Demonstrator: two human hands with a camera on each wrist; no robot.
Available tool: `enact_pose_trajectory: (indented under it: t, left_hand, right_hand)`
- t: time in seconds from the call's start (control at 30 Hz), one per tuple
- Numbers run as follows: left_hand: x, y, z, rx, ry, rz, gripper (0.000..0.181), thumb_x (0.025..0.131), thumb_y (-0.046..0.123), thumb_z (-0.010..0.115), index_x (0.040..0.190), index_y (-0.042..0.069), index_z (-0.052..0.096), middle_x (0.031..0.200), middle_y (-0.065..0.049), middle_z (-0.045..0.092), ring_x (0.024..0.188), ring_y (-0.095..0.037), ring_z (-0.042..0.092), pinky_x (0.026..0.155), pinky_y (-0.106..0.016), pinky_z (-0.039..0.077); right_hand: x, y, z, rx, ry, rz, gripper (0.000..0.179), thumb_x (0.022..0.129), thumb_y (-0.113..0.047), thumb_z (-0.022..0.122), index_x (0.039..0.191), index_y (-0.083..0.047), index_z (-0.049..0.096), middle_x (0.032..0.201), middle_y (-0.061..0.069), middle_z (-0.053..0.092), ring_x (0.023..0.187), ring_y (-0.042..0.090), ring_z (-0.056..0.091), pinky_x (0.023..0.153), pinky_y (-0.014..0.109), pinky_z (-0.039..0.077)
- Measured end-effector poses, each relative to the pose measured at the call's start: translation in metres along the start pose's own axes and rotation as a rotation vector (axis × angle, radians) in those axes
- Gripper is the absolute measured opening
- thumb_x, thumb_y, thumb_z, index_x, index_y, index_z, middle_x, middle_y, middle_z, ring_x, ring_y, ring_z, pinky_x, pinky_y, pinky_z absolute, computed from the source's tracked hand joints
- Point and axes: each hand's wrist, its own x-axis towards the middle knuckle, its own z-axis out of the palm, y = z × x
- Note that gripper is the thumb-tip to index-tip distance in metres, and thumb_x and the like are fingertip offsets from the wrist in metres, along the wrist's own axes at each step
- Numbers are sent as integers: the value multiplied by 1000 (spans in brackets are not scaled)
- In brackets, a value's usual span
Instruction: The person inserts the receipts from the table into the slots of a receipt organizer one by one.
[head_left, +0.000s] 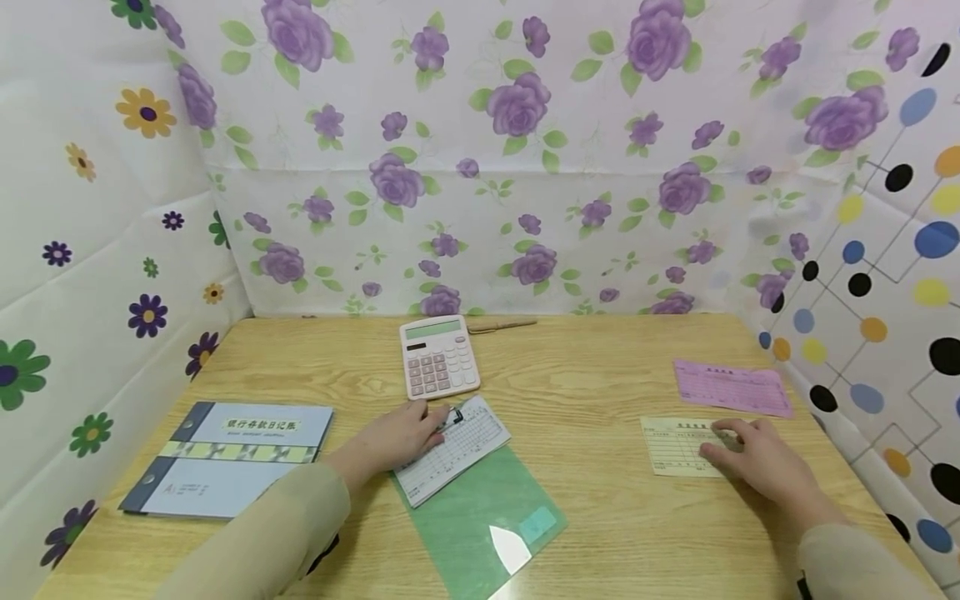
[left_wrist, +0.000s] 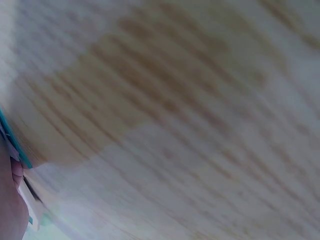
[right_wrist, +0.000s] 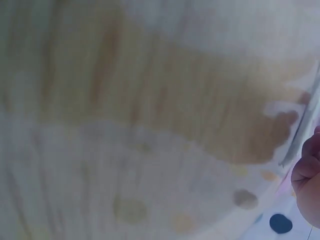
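Note:
In the head view my left hand (head_left: pixel 397 437) rests on the left part of a stack of white printed slips (head_left: pixel 468 450), its fingertips beside a black binder clip (head_left: pixel 454 416) at the top edge. The stack lies tilted across a green translucent folder (head_left: pixel 487 533). On the right, my right hand (head_left: pixel 768 467) reaches over the right end of a pale yellow printed slip (head_left: pixel 671 450), thumb and forefinger spread apart over it. A pink slip (head_left: pixel 731 388) lies just beyond. Both wrist views mostly show blurred tabletop, with the left hand (left_wrist: pixel 15 200) and right hand (right_wrist: pixel 307 180) at their edges.
A blue-grey account book (head_left: pixel 225 483) lies at the left, partly behind my left sleeve. A pink-and-white calculator (head_left: pixel 440 358) and a brown pen (head_left: pixel 502 326) lie at the back of the wooden table (head_left: pixel 585 375). Patterned cloth (head_left: pixel 480 208) hangs on three sides.

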Motion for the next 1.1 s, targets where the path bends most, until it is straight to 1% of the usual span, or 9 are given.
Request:
enact_pose_trajectory:
  t: [0.2, 0.33, 0.47, 0.67, 0.83, 0.93, 1.0, 1.07, 1.1]
  left_hand:
    - [1, 0, 1, 1, -7, -9, 54, 99, 41, 43, 145, 14, 36, 88, -1, 40, 70, -12, 37, 60, -27, 36]
    - [2, 0, 1, 1, -23, -7, 55, 99, 42, 42, 146, 14, 35, 88, 0, 40, 70, -11, 37, 60, -26, 36]
    - [2, 0, 2, 6, -19, 0, 55, 99, 43, 42, 146, 14, 35, 88, 0, 40, 70, -11, 37, 59, -26, 35]
    - [3, 1, 0, 10, -11, -6, 55, 99, 43, 42, 145, 14, 36, 88, 0, 41, 70, -11, 37, 59, -25, 36]
    - [2, 1, -1, 12, -11, -12, 54, 99, 42, 42, 145, 14, 37, 88, 0, 40, 70, -11, 37, 59, -25, 36]
    - [2, 1, 0, 16, -4, -9, 54, 99, 42, 41, 145, 14, 37, 88, 0, 40, 70, -11, 37, 59, -25, 36]
    - [1, 0, 0, 20, -3, -9, 54, 99, 42, 42, 145, 14, 37, 88, 0, 40, 70, -11, 37, 59, -25, 36]
    - [1, 0, 0, 21, 0, -7, 54, 99, 42, 42, 144, 13, 37, 87, 0, 40, 70, -11, 37, 60, -25, 36]
    - [1, 0, 0, 21, 0, -5, 54, 99, 41, 42, 144, 13, 37, 87, 0, 41, 70, -11, 37, 60, -25, 36]
  right_hand:
    - [-3, 22, -15, -18, 23, -33, 74, 85, -62, 54, 129, -1, 52, 113, 37, 43, 99, 51, 50, 74, 62, 40]
    - [-3, 39, -17, -10, -7, -28, 74, 84, -59, 58, 129, -1, 53, 108, 33, 43, 93, 43, 52, 74, 58, 41]
    - [-3, 47, -17, -25, -25, -34, 74, 83, -58, 60, 129, -1, 53, 104, 31, 44, 90, 39, 51, 72, 56, 41]
    - [-2, 50, -16, -43, -12, -50, 70, 84, -57, 59, 127, -2, 54, 97, 24, 48, 88, 36, 49, 71, 54, 41]
    - [0, 49, -17, -37, -34, -45, 70, 85, -57, 58, 127, -1, 53, 96, 24, 53, 91, 41, 51, 74, 58, 40]
    - [1, 48, -15, -22, -29, -68, 67, 85, -52, 61, 126, 1, 53, 85, 14, 53, 78, 31, 51, 68, 47, 43]
    - [2, 47, -13, -6, -24, -78, 66, 85, -50, 62, 126, 1, 53, 79, 8, 50, 70, 24, 47, 63, 39, 40]
    - [2, 45, -12, 20, -34, -66, 67, 85, -49, 63, 127, 1, 52, 77, 5, 46, 68, 20, 43, 62, 36, 35]
    - [1, 44, -12, 36, -41, -49, 68, 85, -50, 63, 128, 1, 51, 80, 8, 49, 71, 22, 46, 63, 38, 37]
